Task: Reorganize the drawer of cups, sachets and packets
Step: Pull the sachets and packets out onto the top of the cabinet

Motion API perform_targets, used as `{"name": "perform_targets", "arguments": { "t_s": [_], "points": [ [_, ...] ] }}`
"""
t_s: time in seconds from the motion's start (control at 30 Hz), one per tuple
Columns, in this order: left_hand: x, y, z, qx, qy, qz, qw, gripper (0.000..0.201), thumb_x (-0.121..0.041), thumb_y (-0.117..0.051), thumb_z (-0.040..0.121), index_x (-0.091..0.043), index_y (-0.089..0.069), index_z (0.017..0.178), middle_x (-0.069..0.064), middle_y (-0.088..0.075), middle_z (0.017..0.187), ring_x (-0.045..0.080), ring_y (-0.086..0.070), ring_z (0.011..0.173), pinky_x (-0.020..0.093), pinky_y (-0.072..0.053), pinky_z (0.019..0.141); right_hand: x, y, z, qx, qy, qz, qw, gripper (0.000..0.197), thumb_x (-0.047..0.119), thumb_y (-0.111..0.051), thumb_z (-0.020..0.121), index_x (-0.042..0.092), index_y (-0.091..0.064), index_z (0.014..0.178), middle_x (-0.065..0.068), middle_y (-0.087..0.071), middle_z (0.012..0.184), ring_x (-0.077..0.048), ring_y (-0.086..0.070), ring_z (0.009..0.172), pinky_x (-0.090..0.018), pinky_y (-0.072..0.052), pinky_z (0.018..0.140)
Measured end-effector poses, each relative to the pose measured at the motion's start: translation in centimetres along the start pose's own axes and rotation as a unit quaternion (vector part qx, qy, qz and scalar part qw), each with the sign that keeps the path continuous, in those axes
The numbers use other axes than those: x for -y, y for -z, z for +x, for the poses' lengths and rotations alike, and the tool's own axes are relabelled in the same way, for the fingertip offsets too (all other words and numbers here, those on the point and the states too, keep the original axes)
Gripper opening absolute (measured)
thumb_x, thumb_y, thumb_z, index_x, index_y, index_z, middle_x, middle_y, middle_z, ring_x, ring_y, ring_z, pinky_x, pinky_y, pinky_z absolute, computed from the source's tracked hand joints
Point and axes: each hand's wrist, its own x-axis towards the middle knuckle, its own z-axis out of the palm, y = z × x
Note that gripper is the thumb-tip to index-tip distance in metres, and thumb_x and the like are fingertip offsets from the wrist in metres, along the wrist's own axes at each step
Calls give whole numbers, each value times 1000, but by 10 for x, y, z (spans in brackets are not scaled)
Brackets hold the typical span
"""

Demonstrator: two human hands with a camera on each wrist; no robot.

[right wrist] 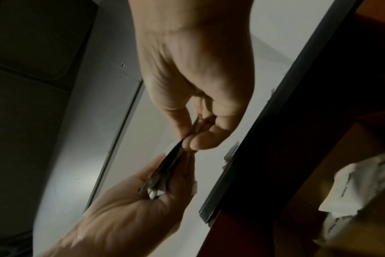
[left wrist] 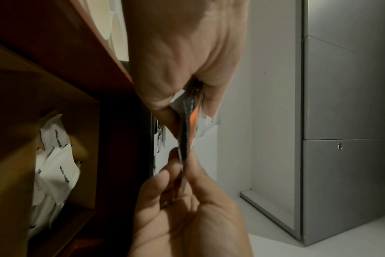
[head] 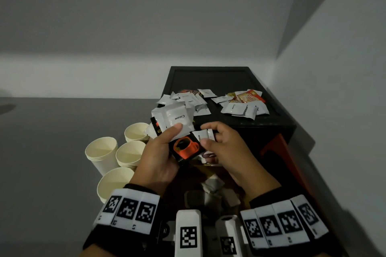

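Two hands — left hand (head: pixel 158 158) grips sachet stack (head: pixel 177 129) | right hand (head: pixel 227 148) pinches black coffee packet (head: pixel 186 148)

At the top, the right hand (right wrist: pixel 198 73) reaches down with thumb and fingertips (right wrist: pixel 200 142) pinched on a thin stack of packets (right wrist: pixel 176 153), seen edge-on. From the lower left the left hand (right wrist: pixel 125 208) grips the same stack, white sachet corners (right wrist: pixel 154 189) crumpled in its palm. To the right runs a dark tray edge (right wrist: pixel 242 156), and beyond it white sachets (right wrist: pixel 358 187) lie in the brown drawer (right wrist: pixel 319 173)
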Motion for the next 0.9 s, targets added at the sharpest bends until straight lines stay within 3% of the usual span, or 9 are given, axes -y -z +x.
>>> {"name": "perform_targets", "arguments": {
  "t_s": [0.13, 0.23, 0.33, 0.47, 0.6, 0.7, 0.8, 0.9],
  "points": [
    [-8, 6, 2, -23, -9, -29, 999, 36, -10, -55, 89, -9, -55, 125, 20, -65, 117, 36, -62, 108, 53, -48, 92, 1, 12, 2, -51, -17, 41, 998, 21, 3, -55, 89, 24, -58, 91, -1, -67, 94, -12, -63, 79, -20, -46, 53],
    [-10, 7, 3, -28, -12, -30, 999, 35, -10, -57, 88, -10, -57, 122, 19, -66, 116, 34, -64, 104, 48, -53, 83, -2, 20, 5, -102, -22, 77, 992, 17, 1, -56, 87, 18, -59, 88, 0, -63, 81, -6, -52, 60, -15, -39, 45],
    [-8, 6, 4, -28, -5, -22, 999, 36, -10, -57, 87, -8, -57, 123, 17, -68, 108, 30, -67, 92, 42, -59, 69, -5, 21, 8, -132, -36, 132, 982, 14, 1, -56, 86, 14, -58, 86, -7, -64, 85, -11, -50, 61, -19, -40, 50],
    [-4, 4, 5, -16, -1, -15, 1000, 42, -9, -58, 84, -8, -55, 126, 18, -66, 115, 33, -64, 104, 47, -56, 78, -9, 20, 10, -137, -40, 157, 977, 14, 0, -56, 87, 13, -56, 83, -8, -64, 82, -12, -53, 60, -21, -44, 53],
    [-4, 7, 6, -11, 2, -12, 1000, 41, -10, -58, 83, -8, -56, 124, 17, -68, 112, 31, -67, 98, 47, -55, 81, -8, 24, 14, -159, -38, 139, 977, 15, -2, -56, 87, 13, -55, 88, -6, -61, 80, -11, -55, 60, -19, -46, 54],
    [-5, 9, 7, -10, -3, -7, 1000, 33, -9, -57, 85, -8, -57, 118, 16, -71, 101, 28, -70, 86, 44, -58, 73, -5, 35, 27, -200, -25, 132, 971, 24, -4, -56, 87, 13, -52, 103, -7, -61, 90, -11, -57, 64, -18, -49, 55],
    [-7, 9, 8, -10, 5, -2, 1000, 32, -9, -58, 85, -8, -57, 117, 17, -70, 101, 29, -71, 82, 42, -59, 65, 5, 53, 50, -263, -12, 112, 958, 28, -6, -53, 86, 16, -48, 103, -7, -58, 91, -9, -56, 60, -14, -47, 49],
    [-8, 6, 11, -14, 4, 21, 1000, 24, -10, -57, 87, -7, -58, 111, 17, -70, 98, 28, -70, 80, 43, -60, 66, 12, 71, 80, -282, -8, 122, 951, 24, -8, -52, 87, 16, -50, 87, -8, -56, 97, -15, -63, 71, -21, -53, 66]
  ]
}}
